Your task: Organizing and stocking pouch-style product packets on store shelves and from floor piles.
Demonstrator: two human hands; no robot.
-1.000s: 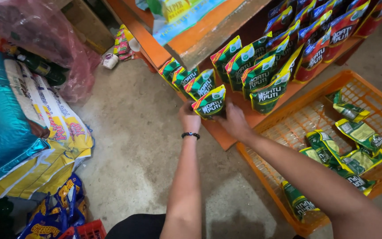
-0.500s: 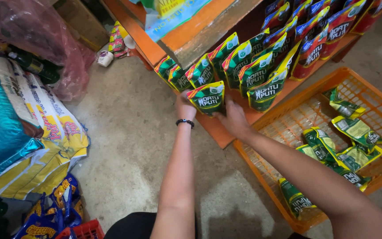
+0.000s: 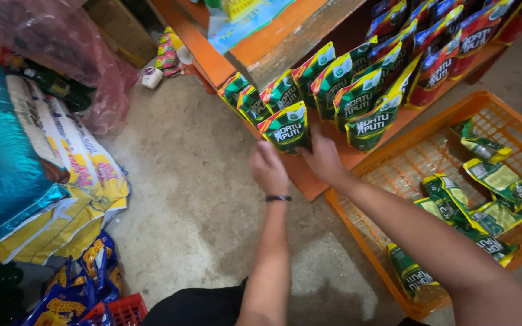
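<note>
The green pouch [image 3: 286,128] has gone from mid-air to standing on the orange shelf [image 3: 309,175]'s front edge. Left hand [image 3: 268,166] backs off, fingers loose; right hand [image 3: 322,158] steadies it from behind, so this one's basically placed.

I am in a small grocery shop, down at floor level. An orange wooden shelf [image 3: 309,175] runs in front of me, lined with rows of identical green and yellow stand-up pouches [image 3: 357,96] and, further along, red and blue pouches [image 3: 448,54], all facing outward like stock on display. An orange plastic crate [image 3: 394,175] beside me holds more of the same green pouches lying loose. To my left, big printed sacks [image 3: 37,157] are stacked flat, with snack bags [image 3: 67,296] piled below them. The floor [image 3: 182,199] is bare, worn concrete.
</note>
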